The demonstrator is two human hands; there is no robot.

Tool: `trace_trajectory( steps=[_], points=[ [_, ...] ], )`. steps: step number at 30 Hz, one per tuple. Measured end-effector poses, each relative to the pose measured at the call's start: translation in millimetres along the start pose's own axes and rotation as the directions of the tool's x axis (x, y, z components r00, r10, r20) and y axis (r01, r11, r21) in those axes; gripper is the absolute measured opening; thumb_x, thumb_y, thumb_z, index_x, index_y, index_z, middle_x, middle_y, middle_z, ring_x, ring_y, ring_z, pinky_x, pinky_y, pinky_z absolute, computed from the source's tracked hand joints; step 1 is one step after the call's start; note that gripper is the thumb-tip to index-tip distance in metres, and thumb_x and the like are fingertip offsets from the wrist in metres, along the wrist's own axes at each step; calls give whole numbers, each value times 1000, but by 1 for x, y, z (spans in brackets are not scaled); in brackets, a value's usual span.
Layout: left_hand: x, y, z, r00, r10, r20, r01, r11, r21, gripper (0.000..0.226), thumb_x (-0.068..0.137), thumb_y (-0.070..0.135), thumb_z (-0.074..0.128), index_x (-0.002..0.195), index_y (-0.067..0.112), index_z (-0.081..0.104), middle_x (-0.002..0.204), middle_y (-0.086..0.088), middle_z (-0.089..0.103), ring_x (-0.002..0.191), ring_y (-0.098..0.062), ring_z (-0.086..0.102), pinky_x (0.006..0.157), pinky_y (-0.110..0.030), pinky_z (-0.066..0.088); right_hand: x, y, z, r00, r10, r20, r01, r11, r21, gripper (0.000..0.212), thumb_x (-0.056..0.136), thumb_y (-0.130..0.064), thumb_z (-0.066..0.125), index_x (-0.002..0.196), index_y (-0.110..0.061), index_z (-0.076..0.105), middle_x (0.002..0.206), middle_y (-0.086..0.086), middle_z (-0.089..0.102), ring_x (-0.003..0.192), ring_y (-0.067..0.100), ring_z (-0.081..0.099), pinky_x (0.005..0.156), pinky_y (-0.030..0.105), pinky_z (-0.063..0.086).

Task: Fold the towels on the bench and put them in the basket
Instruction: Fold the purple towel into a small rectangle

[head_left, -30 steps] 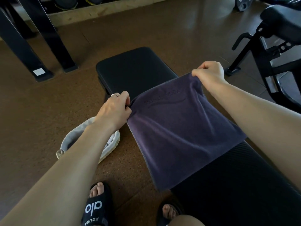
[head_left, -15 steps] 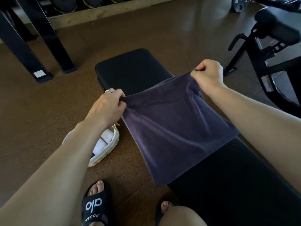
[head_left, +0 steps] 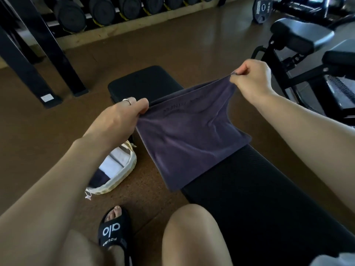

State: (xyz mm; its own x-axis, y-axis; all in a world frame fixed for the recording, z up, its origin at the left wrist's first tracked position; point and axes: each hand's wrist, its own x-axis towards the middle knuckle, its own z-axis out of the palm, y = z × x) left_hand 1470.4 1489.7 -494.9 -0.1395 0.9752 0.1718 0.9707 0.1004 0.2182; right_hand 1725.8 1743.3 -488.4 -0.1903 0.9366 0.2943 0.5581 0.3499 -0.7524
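Both hands are pinching the far corners of the purple towel: left hand [head_left: 123,117] with thumb and fingers curled tight on the left corner, right hand [head_left: 253,78] doing the same on the right. Compared with a second ago they've lifted higher, and the top edge between them now sags instead of running taut, so the towel [head_left: 184,144] hangs in the air with only its near end draped over the counter [head_left: 249,198]. I'd guess that means the next fold is coming, far edge brought toward the near one. The basket [head_left: 123,175] sits on the floor just left of the counter, under the left forearm, already holding some folded white and dark towels.
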Motion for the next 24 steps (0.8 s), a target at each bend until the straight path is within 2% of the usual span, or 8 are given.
trace_trajectory(
  steps=[3, 6, 9, 12, 16, 20, 22, 24],
  points=[
    [-2, 10, -20, 1000, -5, 22, 5, 1000, -15, 20, 103, 15, 46, 100, 35, 41, 88, 7, 53, 74, -14, 54, 64, -35, 45, -8, -7, -18, 1000, 19, -16, -19, 999, 43, 10, 75, -6, 71, 73, -13, 65, 86, -4, 73, 87, 15, 70, 72, 25, 57],
    [-3, 18, -37, 1000, 7, 6, -7, 1000, -6, 21, 100, 13, 49, 101, 33, 42, 88, 5, 54, 77, -17, 55, 68, -34, 42, -17, -12, -32, 996, 52, -70, -45, 995, 90, 20, 72, -10, 72, 66, -25, 59, 88, 0, 75, 86, 18, 71, 74, 31, 58],
    [-7, 24, -48, 999, 21, -47, -19, 999, 32, 14, 98, 15, 58, 101, 27, 52, 85, 4, 55, 78, -20, 58, 67, -35, 43, -27, -16, -47, 993, 62, -98, -50, 991, 125, 20, 72, -9, 73, 69, -24, 60, 89, 4, 75, 85, 20, 71, 68, 25, 55],
    [-11, 33, -59, 992, 8, -123, -12, 999, -29, 7, 97, 18, 65, 99, 21, 59, 84, 2, 58, 78, -20, 58, 69, -37, 45, -35, -20, -66, 994, 36, -102, -25, 994, 104, 23, 75, -6, 75, 71, -23, 60, 87, 6, 75, 80, 19, 70, 63, 17, 51],
    [-11, 40, -79, 987, -14, -163, -1, 995, -96, 6, 97, 21, 64, 97, 16, 60, 84, -4, 60, 81, -23, 58, 70, -39, 47, -39, -27, -93, 998, 4, -66, 1, 997, 76, 29, 74, -7, 80, 72, -27, 59, 78, 4, 70, 70, 12, 62, 70, 27, 53],
    [-7, 46, -105, 957, 2, -291, -31, 995, -95, 10, 97, 19, 65, 102, 12, 59, 90, -6, 63, 83, -24, 60, 71, -35, 44, -34, -44, -123, 999, -37, -13, 39, 991, 132, 25, 74, -7, 80, 88, -25, 71, 76, -7, 69, 71, 3, 64, 76, 23, 53],
    [-6, 49, -117, 922, -6, -387, -54, 988, -145, 17, 96, 17, 66, 109, 12, 57, 95, -4, 64, 88, -20, 60, 76, -33, 44, -29, -51, -132, 998, -43, -55, 54, 978, 199, 22, 74, -10, 78, 90, -25, 78, 83, -2, 73, 78, 8, 68, 79, 24, 55],
    [-4, 47, -119, 925, 0, -379, -58, 988, -142, 21, 96, 14, 65, 116, 14, 58, 100, -2, 67, 96, -19, 63, 83, -34, 47, -28, -53, -133, 998, -44, -49, 52, 983, 174, 19, 76, -11, 78, 89, -24, 80, 85, 3, 74, 79, 10, 67, 75, 19, 54]
  ],
)
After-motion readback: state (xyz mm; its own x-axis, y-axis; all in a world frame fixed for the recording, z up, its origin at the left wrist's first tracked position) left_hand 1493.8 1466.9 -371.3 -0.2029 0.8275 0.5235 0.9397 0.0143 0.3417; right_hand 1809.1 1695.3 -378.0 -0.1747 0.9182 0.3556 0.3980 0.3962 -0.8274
